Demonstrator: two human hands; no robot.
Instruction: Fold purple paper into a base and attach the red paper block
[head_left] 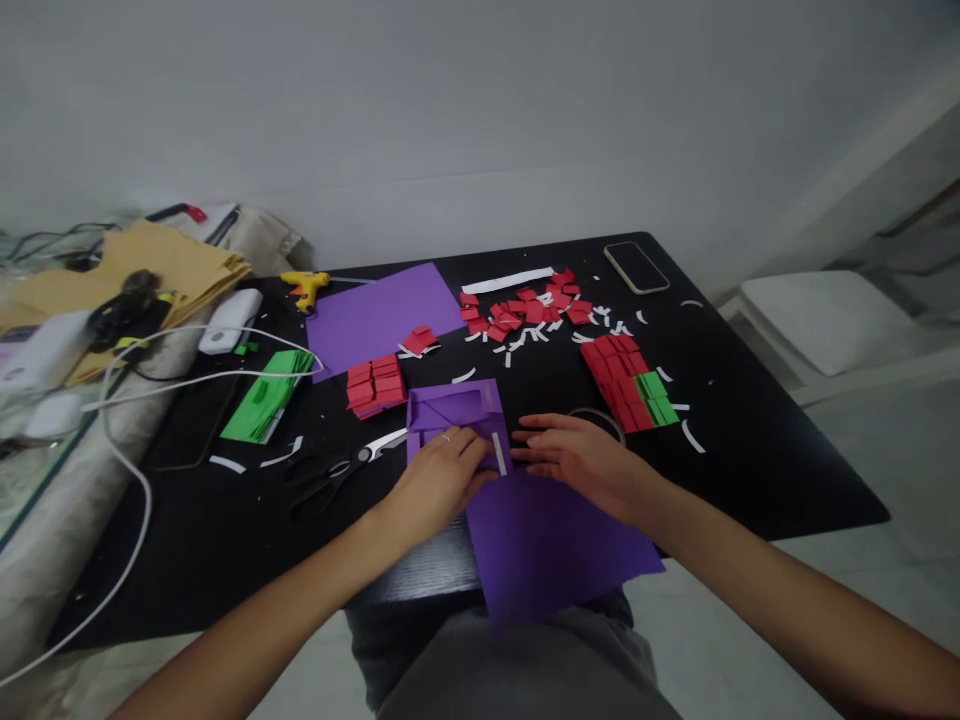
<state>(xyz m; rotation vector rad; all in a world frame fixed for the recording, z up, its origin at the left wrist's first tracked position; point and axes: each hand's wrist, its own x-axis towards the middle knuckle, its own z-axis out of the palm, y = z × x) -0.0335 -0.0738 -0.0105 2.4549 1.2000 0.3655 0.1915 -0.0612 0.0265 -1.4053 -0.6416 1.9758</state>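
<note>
A folded purple paper piece [495,398] with a raised, frame-like border lies on the black table in front of me. My left hand [442,475] rests on its lower part, fingers bent and thumb close to the edge, gripping it there. A white strip [499,453] runs along that edge beside my fingertips. Just to the right, my right hand [581,462] hovers with fingers stretched and slightly apart, holding nothing. Under it a larger purple sheet [562,550] hangs over the table's front edge. Behind the right hand shows part of a round, ring-like rim [611,420], mostly hidden.
Black scissors [330,472] lie left of the purple piece. Red block stacks [375,385], a red-green panel [619,375], green paper [266,395], red scraps [532,310], a yellow glue gun [306,287] and a phone [636,267] surround it. A white cable [142,490] loops at left.
</note>
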